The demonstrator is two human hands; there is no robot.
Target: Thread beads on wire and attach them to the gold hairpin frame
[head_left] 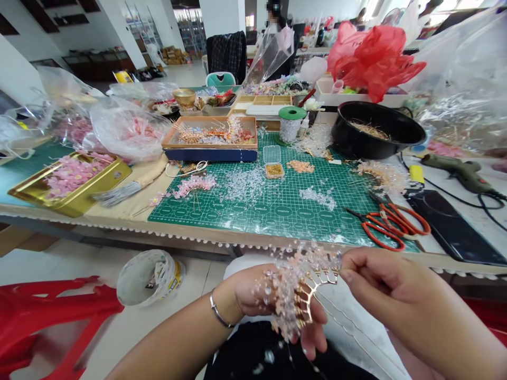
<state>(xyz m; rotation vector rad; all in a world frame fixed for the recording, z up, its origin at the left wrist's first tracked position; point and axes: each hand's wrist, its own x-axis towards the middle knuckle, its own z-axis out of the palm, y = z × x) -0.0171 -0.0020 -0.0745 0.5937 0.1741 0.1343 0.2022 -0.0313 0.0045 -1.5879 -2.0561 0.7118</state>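
Note:
My left hand (259, 295), with a silver bangle at the wrist, holds a beaded hair ornament (287, 301) from below. The ornament has a curved gold base with short prongs, thickly covered in clear beads and pale peach flowers. At its right end my right hand (376, 279) is closed in a pinch. Thin gold wire (348, 327) trails down from the ornament below the right hand. What exactly lies between the right fingertips is too small to make out. Both hands are over my lap, in front of the table edge.
A green cutting mat (253, 216) bears loose clear beads (243, 184), a small box of gold beads (274, 170) and a pink ornament (194, 184). Red-handled pliers (382, 235), a phone (455, 224) and a glue gun (455, 169) lie right. A bucket (146, 279) stands below.

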